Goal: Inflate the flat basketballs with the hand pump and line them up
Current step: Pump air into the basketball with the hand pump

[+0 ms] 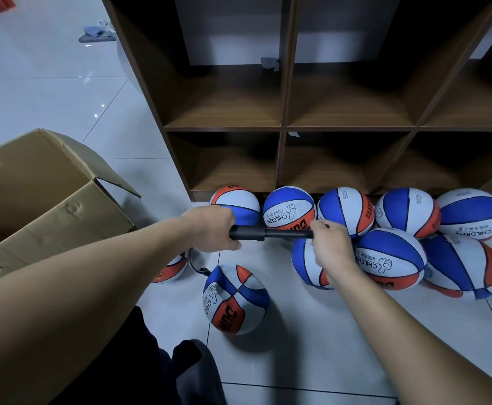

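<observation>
A black hand pump (pixel 268 232) is held level above the floor. My left hand (pixel 209 228) grips its thick barrel, and my right hand (pixel 331 247) grips the handle end, with the thin rod drawn out between them. A black hose (pixel 193 263) curls down from the barrel to a dented blue, white and orange basketball (pixel 236 299) on the tiles below. Several round basketballs (pixel 290 207) stand in a row against the foot of the shelf, with more (pixel 391 258) in front at the right. Another ball (pixel 171 270) is partly hidden under my left forearm.
A brown wooden cubby shelf (pixel 284 127) with empty compartments rises behind the balls. An open cardboard box (pixel 34 194) stands at the left. My dark-trousered knee (pixel 186 372) is at the bottom centre. The floor is pale glossy tile.
</observation>
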The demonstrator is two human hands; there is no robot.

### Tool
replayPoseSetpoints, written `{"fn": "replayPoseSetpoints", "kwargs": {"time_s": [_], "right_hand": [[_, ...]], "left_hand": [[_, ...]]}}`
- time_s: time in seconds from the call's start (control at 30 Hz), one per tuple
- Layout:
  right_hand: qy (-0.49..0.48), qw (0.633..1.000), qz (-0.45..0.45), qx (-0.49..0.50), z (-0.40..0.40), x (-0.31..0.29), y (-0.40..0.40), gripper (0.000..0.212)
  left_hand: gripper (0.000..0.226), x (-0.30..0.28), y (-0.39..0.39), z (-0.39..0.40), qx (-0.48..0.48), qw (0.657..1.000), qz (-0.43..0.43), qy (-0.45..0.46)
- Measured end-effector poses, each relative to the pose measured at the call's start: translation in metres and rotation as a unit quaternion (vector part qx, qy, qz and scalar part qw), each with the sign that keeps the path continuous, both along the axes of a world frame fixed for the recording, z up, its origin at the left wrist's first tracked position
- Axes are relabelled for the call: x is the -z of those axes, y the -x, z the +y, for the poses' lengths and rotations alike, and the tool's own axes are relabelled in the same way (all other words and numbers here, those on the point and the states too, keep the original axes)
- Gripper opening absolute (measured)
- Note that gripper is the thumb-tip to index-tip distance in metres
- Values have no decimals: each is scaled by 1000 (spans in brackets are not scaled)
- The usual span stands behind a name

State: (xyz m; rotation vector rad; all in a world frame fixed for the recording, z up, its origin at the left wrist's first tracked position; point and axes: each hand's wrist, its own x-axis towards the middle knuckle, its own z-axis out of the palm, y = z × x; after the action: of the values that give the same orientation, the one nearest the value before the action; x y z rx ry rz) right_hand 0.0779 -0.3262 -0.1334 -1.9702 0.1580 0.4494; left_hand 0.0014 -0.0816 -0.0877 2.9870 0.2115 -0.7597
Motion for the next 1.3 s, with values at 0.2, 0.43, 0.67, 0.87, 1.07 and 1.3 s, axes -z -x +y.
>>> {"fn": "replayPoseSetpoints", "kwargs": {"time_s": [0.2, 0.43, 0.67, 0.87, 1.07, 1.3], "right_hand": [[-23, 998, 50, 37, -13, 5, -6, 32], [19, 999, -28, 22, 8, 2, 7, 35], [24, 998, -58, 15, 22, 0, 10, 39], [21, 997, -78, 6, 30, -7, 15, 34], [15, 997, -80, -9, 35, -8, 23, 35], [-5, 998, -66, -24, 42, -6, 33, 35]], "left_hand": [[44, 3, 1, 1, 3, 1000, 4, -9], [38, 6, 6, 5, 6, 999, -1, -43], [38, 2, 6, -1, 3, 999, -21, -34], [40, 1, 5, -7, -10, 999, -32, -21], [39, 0, 5, -11, -3, 1000, -23, -9], [42, 1, 6, -17, -4, 1000, -23, -6]]}}
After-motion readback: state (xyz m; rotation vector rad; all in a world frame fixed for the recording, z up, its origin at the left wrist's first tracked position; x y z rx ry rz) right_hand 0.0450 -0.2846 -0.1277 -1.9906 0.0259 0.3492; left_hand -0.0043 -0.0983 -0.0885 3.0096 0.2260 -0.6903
